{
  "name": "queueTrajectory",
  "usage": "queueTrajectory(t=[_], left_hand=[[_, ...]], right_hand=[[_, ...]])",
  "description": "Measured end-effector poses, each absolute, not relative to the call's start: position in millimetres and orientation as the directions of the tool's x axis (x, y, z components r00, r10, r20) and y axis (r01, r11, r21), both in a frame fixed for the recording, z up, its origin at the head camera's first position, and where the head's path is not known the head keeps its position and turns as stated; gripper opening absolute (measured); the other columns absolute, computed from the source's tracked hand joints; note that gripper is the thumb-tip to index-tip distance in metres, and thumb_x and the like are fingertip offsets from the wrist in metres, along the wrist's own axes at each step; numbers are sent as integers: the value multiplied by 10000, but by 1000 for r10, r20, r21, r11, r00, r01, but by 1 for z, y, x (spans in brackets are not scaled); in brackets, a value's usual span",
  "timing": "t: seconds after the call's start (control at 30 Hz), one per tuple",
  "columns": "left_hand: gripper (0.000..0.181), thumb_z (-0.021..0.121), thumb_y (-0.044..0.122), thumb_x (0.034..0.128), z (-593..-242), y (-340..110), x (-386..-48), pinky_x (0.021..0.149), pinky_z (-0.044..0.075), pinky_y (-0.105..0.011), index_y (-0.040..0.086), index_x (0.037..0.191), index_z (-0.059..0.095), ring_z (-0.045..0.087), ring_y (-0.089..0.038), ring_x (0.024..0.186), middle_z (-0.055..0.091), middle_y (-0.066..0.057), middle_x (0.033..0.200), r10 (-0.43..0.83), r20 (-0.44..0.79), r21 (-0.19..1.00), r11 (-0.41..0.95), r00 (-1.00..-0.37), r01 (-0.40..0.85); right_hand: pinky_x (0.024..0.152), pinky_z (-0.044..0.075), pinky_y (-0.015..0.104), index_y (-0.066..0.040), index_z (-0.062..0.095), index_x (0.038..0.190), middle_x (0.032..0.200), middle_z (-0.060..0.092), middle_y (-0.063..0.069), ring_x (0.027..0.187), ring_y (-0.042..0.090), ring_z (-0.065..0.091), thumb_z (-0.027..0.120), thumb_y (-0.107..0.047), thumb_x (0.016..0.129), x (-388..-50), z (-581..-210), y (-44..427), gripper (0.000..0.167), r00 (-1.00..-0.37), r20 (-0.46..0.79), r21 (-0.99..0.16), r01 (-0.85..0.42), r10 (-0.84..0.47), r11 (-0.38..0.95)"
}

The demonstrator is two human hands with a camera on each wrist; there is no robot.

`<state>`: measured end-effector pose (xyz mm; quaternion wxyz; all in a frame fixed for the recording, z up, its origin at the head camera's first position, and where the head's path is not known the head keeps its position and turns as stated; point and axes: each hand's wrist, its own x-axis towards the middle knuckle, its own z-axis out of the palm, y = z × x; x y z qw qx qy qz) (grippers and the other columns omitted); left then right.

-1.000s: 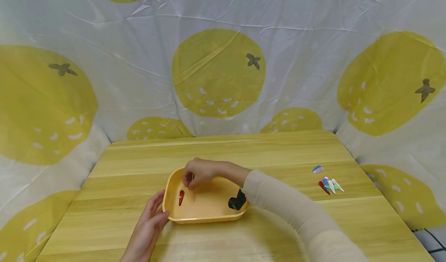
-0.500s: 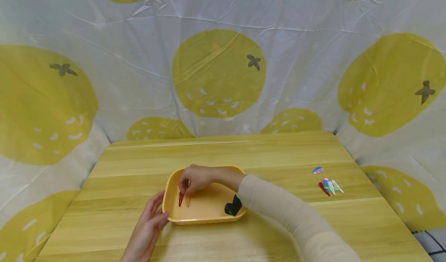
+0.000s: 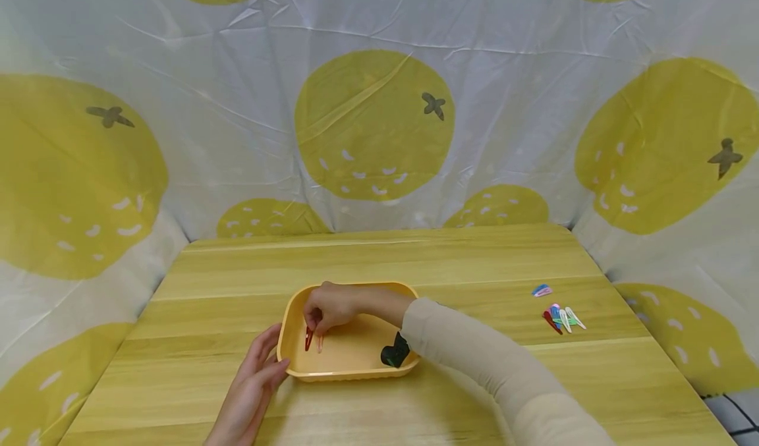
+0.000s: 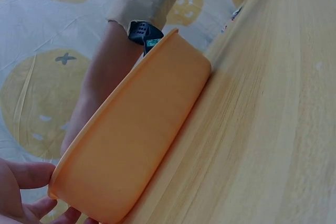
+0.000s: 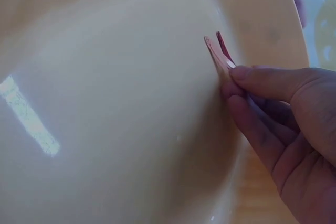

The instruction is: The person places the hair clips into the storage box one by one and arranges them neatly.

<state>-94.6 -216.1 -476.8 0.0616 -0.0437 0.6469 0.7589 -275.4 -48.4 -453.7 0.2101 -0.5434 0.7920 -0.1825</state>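
Note:
An orange plastic tray (image 3: 356, 375) with raised walls sits on the table. At its left end my left hand (image 3: 261, 373) holds the rim, thumb near the front corner and the other fingers along the outer wall. Inside the tray, my right hand (image 3: 335, 309) pinches a pink snap hair clip (image 5: 216, 53) between thumb and fingers, low near the tray floor. Right beside it is a red hair clip (image 3: 308, 339), partly hidden by the fingers in the right wrist view. Whether the pink clip touches the floor, I cannot tell.
A pile of several hair clips (image 3: 564, 319) in white, red, blue and green lies on the table's right side. Behind it are a blue and a pink clip (image 3: 541, 291). A black wrist device (image 3: 395, 351) on the right arm overhangs the tray's right end.
My right hand has come down and slightly toward me with the pink hair clip, now next to the red one. The left hand and the tray have stayed in place.

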Motion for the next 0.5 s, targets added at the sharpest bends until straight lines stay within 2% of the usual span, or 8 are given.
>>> queueTrajectory(t=[0.5], left_hand=[[646,504,17,1046,-475,-215,-95,991,462,-254,53,1609,190,482,-79,1295,200,-174,1637,44,-137,979,-149,-990,-142]], right_hand=[[603,406,136,-159,667,793,737,594,-110,661,14,511,856,-173,873,-273,-454,-53,207,-351,-154,-416,-825,-924,382]])
